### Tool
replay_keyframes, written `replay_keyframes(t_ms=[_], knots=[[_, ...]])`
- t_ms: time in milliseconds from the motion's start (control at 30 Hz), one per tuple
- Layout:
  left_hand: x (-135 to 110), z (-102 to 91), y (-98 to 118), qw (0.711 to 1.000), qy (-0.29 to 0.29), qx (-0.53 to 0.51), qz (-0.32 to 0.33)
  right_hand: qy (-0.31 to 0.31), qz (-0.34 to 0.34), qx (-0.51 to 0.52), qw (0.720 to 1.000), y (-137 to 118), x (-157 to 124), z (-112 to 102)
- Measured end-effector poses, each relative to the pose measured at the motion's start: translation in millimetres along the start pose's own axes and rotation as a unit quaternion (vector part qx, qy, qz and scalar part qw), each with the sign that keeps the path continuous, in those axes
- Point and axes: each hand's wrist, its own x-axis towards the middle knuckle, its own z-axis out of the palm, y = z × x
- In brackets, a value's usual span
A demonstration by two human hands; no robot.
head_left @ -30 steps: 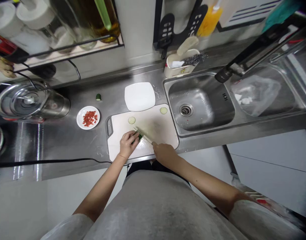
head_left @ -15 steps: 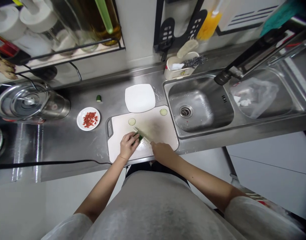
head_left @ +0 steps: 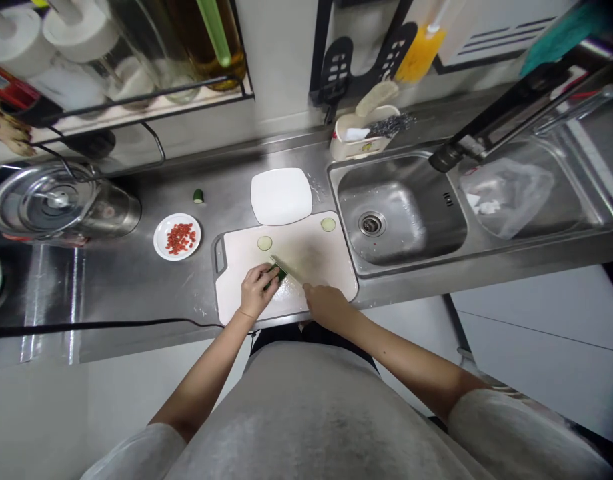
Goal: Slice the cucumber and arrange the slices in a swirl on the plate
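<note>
knife [head_left: 291,272] has edged rightward, left hand [head_left: 257,289] curled over cucumber [head_left: 280,273].

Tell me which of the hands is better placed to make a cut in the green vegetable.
Probably the right hand: it grips the knife, whose blade is right beside the green vegetable. The left hand is occupied holding that piece on the cutting board.

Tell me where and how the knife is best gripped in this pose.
Probably by its handle end, coming from the near right, where the right hand holds it. The blade of the knife slants away to the far left, close to the left hand and the green piece, so that end is best avoided.
</note>
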Motion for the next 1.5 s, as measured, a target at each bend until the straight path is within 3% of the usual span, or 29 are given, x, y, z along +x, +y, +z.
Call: replay_keyframes(t_ms=[467,733,1300,1400,1500], knots=[[0,0.9,0,1.000,0.014,-0.006,0.015,-0.012,0.011,0.010,1.000,2,3,-2],[-1,0.6,-2,1.000,-0.004,-0.010,-0.010,-0.014,0.013,0.014,1.000,3,2,1],[-1,-0.5,2,1.000,-0.004,-0.004,-0.007,0.052,0.023,0.025,0.998,8,13,28],[-3,-4.8,10,1.000,-0.018,0.001,-0.022,0.059,0.038,0.037,0.997,15,8,27],[-3,-9.9,19,0.998,-0.013,-0.013,-0.058,0.105,0.057,0.025,0.993,23,-1,24]])
